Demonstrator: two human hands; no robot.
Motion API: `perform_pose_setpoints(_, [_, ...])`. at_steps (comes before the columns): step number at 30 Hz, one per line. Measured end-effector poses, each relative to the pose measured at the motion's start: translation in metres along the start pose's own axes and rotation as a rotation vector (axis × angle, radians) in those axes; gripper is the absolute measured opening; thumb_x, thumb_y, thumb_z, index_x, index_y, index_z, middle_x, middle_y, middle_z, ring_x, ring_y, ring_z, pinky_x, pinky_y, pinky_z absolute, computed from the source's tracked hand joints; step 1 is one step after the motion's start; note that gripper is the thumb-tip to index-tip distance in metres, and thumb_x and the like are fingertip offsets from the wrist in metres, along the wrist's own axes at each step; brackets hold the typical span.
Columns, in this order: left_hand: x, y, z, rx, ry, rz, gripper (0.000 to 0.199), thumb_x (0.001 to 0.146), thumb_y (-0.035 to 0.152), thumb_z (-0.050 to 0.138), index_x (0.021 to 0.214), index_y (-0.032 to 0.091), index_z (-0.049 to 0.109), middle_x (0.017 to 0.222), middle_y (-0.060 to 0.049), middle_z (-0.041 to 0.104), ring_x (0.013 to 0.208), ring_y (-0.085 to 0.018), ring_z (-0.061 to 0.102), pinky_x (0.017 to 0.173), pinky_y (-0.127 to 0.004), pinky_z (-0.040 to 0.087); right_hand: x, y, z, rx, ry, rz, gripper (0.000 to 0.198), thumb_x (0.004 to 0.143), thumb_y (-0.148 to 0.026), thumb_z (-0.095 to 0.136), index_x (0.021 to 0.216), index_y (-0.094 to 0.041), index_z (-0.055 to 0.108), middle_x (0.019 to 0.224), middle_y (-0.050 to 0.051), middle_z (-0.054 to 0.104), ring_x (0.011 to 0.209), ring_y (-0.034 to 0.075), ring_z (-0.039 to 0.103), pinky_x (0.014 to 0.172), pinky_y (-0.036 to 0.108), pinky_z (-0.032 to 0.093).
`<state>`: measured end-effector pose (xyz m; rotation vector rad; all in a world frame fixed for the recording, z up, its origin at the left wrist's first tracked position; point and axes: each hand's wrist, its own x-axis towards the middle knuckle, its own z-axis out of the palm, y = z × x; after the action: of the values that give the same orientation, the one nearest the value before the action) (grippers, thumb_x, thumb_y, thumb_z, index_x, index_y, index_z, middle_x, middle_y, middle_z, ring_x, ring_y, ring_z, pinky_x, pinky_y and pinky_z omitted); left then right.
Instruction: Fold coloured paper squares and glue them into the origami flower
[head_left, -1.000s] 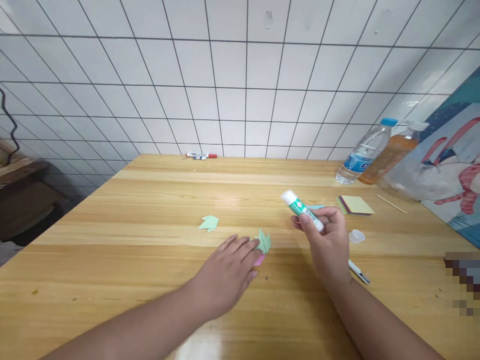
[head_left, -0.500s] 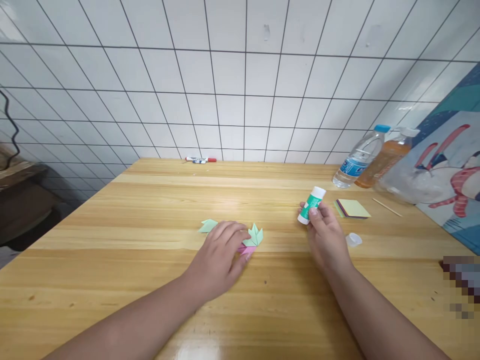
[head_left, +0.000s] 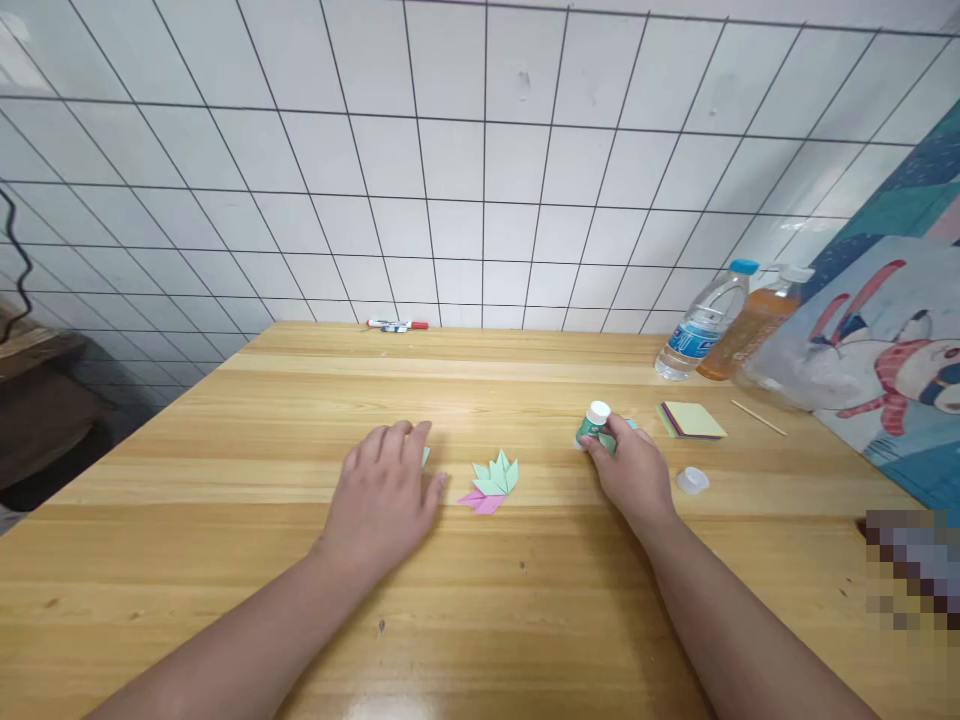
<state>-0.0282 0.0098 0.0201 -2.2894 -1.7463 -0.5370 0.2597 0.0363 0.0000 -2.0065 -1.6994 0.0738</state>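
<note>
Wooden surface (head_left: pixel 480 620), head view: right hand (head_left: pixel 634 476) grip pinches glue stick (head_left: pixel 592 428) right of centre; long axis near vertical, white end up. Left hand (head_left: pixel 382 500): thumb spread from fingers; contact with partly hidden green paper (head_left: pixel 426 457) cannot be determined. Green-and-pink folded paper (head_left: pixel 496 478) lies between hands, green points toward far edge.

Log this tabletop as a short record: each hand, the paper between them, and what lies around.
Left hand: over a green paper piece, mostly hidden; contact unclear
Right hand: gripping a glue stick, roughly upright
Between hands: folded green and pink paper, lying on the table
Right of right hand: small clear cup, paper stack, thin stick
Back right: water bottle, orange drink bottle
Back edge, left of centre: red-ended marker
</note>
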Motion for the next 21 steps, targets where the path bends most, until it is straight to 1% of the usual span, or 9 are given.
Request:
perform_pose_setpoints(3, [0.005,-0.021,-0.001,-0.016,-0.088,-0.154,0.057,0.079,0.047,0.047,0.125,0.015,0.044,0.122,-0.014,0.053,0.113,-0.034,0.044,0.091,-0.044,0.036,0.000,-0.001,0.001,-0.066,0.000,0.022,0.021,0.082,-0.035,0.049,0.098,-0.024,0.058,0.083,0.005,0.064,0.082,0.024,0.054,0.067,0.031,0.035])
perform_pose_setpoints(5, [0.010,-0.037,0.001,-0.102,-0.230,-0.230,0.058,0.076,0.056,0.046,0.119,0.017,0.050,0.119,-0.011,0.055,0.111,-0.033,0.047,0.087,-0.042,0.039,0.000,0.000,0.004,-0.061,-0.004,0.030,0.024,0.082,-0.036,0.048,0.101,-0.024,0.057,0.084,0.006,0.063,0.084,0.025,0.053,0.069,0.033,0.036])
perform_pose_setpoints(6, [0.012,-0.044,0.003,-0.154,-0.313,-0.248,0.058,0.073,0.060,0.047,0.115,0.020,0.053,0.117,-0.009,0.057,0.110,-0.032,0.048,0.085,-0.040,0.040,0.000,0.000,0.006,-0.040,0.009,0.032,0.028,0.081,-0.034,0.048,0.105,-0.023,0.055,0.087,0.007,0.063,0.087,0.026,0.053,0.070,0.034,0.038])
perform_pose_setpoints(8, [0.015,-0.053,0.008,-0.197,-0.382,-0.282,0.057,0.069,0.061,0.051,0.109,0.021,0.056,0.112,-0.009,0.059,0.107,-0.032,0.050,0.082,-0.038,0.041,-0.002,-0.001,0.008,0.027,0.092,0.013,0.045,0.076,-0.029,0.051,0.119,-0.021,0.047,0.102,0.010,0.060,0.097,0.028,0.051,0.077,0.038,0.039])
perform_pose_setpoints(11, [0.017,-0.056,0.016,-0.210,-0.385,-0.274,0.045,0.067,0.055,0.055,0.098,0.023,0.060,0.106,-0.007,0.060,0.105,-0.031,0.051,0.081,-0.038,0.041,-0.007,-0.006,0.004,0.140,0.345,-0.064,0.073,0.065,-0.019,0.052,0.135,-0.016,0.029,0.127,0.014,0.044,0.116,0.031,0.040,0.091,0.045,0.035])
perform_pose_setpoints(15, [0.016,-0.054,0.020,-0.279,-0.372,-0.212,0.031,0.071,0.048,0.054,0.088,0.023,0.062,0.098,-0.005,0.062,0.100,-0.028,0.054,0.080,-0.035,0.041,-0.020,-0.022,-0.010,0.266,0.594,-0.211,0.069,0.064,-0.012,0.047,0.132,-0.016,0.033,0.125,0.014,0.044,0.110,0.029,0.044,0.088,0.045,0.038])
perform_pose_setpoints(17, [0.016,-0.052,0.021,-0.302,-0.333,-0.182,0.031,0.074,0.045,0.051,0.094,0.024,0.063,0.100,-0.004,0.063,0.101,-0.027,0.054,0.083,-0.036,0.041,-0.027,-0.029,-0.015,0.312,0.613,-0.279,0.060,0.066,-0.009,0.046,0.125,-0.017,0.040,0.116,0.012,0.050,0.102,0.026,0.048,0.084,0.042,0.040])
perform_pose_setpoints(19, [0.015,-0.050,0.022,-0.316,-0.305,-0.160,0.032,0.075,0.042,0.052,0.099,0.025,0.062,0.100,-0.004,0.063,0.101,-0.027,0.054,0.084,-0.036,0.040,-0.032,-0.034,-0.017,0.348,0.563,-0.323,0.053,0.068,-0.007,0.045,0.119,-0.019,0.044,0.108,0.009,0.054,0.093,0.023,0.050,0.081,0.039,0.041])
perform_pose_setpoints(21, [0.015,-0.047,0.023,-0.338,-0.298,-0.151,0.027,0.074,0.041,0.053,0.094,0.026,0.063,0.098,-0.003,0.063,0.098,-0.026,0.055,0.083,-0.036,0.041,-0.035,-0.038,-0.016,0.379,0.494,-0.351,0.048,0.070,-0.007,0.045,0.116,-0.021,0.045,0.106,0.007,0.056,0.087,0.021,0.050,0.078,0.037,0.042])
